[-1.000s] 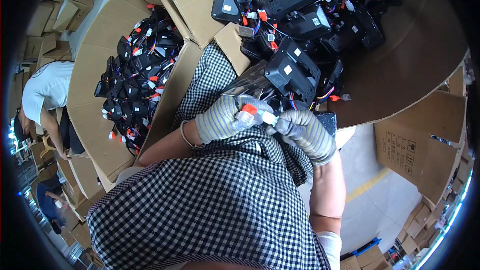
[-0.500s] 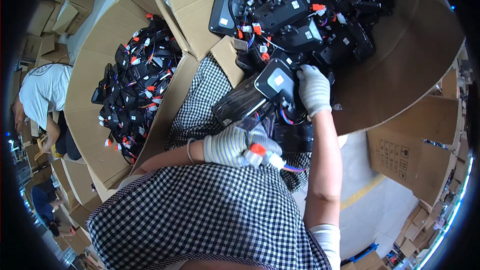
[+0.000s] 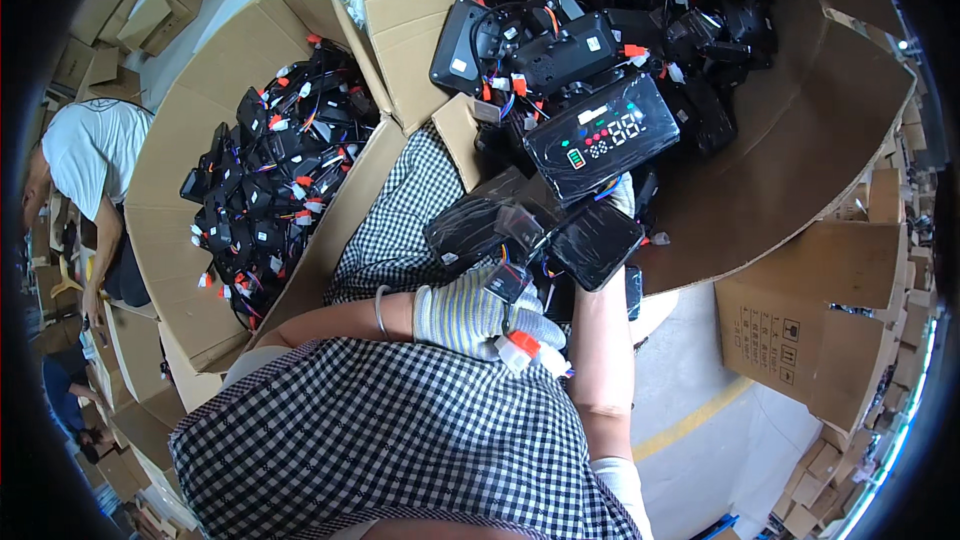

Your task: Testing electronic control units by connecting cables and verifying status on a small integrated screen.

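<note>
My left hand (image 3: 465, 315), in a striped knit glove, is closed on a bundle of cable connectors (image 3: 522, 348), red and white, low in front of my apron. Small black units (image 3: 510, 280) on cables hang beside its fingers. My right hand (image 3: 622, 196), gloved too, reaches up behind a black display unit (image 3: 605, 135) whose film-wrapped face shows coloured symbols and digits. It appears to hold that unit from behind; its fingers are hidden. Another black unit (image 3: 597, 245) lies across my right wrist, and a wrapped one (image 3: 465, 230) rests left of it.
A large carton (image 3: 800, 130) ahead holds a heap of black display units with cables (image 3: 560, 50). At left, a second carton (image 3: 175, 170) holds smaller black parts with connectors (image 3: 275, 180). A printed carton (image 3: 800, 320) stands at right. Another person (image 3: 95, 160) bends over at far left.
A display unit by my right hand now shows its face instead of a labelled back. That hand has gone behind it. My left hand keeps the connectors, barely moved.
</note>
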`<state>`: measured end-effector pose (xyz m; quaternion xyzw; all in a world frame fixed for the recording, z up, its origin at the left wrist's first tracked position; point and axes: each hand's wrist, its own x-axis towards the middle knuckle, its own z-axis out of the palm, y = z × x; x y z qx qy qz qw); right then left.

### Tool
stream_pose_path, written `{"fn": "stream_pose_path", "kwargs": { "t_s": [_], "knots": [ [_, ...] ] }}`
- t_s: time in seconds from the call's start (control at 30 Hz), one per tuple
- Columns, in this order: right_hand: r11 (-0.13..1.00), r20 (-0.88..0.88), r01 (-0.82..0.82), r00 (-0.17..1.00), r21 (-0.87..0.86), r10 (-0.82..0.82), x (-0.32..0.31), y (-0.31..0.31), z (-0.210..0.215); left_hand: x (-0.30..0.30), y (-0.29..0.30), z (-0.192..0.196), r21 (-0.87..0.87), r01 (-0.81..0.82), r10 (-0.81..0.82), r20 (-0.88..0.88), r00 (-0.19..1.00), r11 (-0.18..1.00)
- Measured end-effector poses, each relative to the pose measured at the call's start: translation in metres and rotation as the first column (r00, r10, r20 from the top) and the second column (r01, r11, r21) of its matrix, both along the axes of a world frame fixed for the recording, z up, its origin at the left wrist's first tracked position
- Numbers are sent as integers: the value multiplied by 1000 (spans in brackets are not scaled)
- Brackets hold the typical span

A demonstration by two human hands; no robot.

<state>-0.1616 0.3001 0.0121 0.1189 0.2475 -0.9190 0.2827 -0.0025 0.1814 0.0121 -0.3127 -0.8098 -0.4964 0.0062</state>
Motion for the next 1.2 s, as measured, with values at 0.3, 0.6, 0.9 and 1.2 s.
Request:
{"fn": "stream_pose_path", "kwargs": {
  "t_s": [0.3,0.6,0.9,1.2],
  "knots": [
    [941,-176,61,984,334,-2,-17,20,-85,-7,-18,11,-186,-359,342,-116,932,915],
    [449,-169,-464,528,763,832,113,73,33,-10,-40,9,-163,-486,492,-4,871,859],
    [812,64,-248,965,529,254,74,83,-26,-25,-65,35,-141,-715,726,34,687,684],
    [822,-447,139,882,553,152,78,53,-20,-25,-97,45,236,-914,935,-219,280,329]
  ]
}}
